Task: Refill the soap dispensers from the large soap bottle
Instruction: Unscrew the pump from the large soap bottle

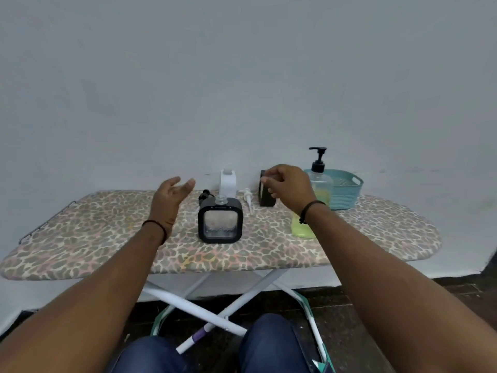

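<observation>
Seen from a head camera, items run left to right along a leopard-print ironing board point(80, 238).
Left hand point(168, 200): fingers relaxed, holding nothing, hovering just left of the near dispenser.
Near dispenser point(220, 220): black, square, clear-fronted, neck uncapped; likely rigid, best held by its sides.
Loose pumps: black pump point(203, 196) behind it, white pump point(248, 200) to its right.
Right hand point(287, 187): fingers curled round the second black dispenser point(265, 200).
Large soap bottle point(320, 181): upright, right of that hand, before a teal basket point(347, 192); probably heavy, slippery.
</observation>
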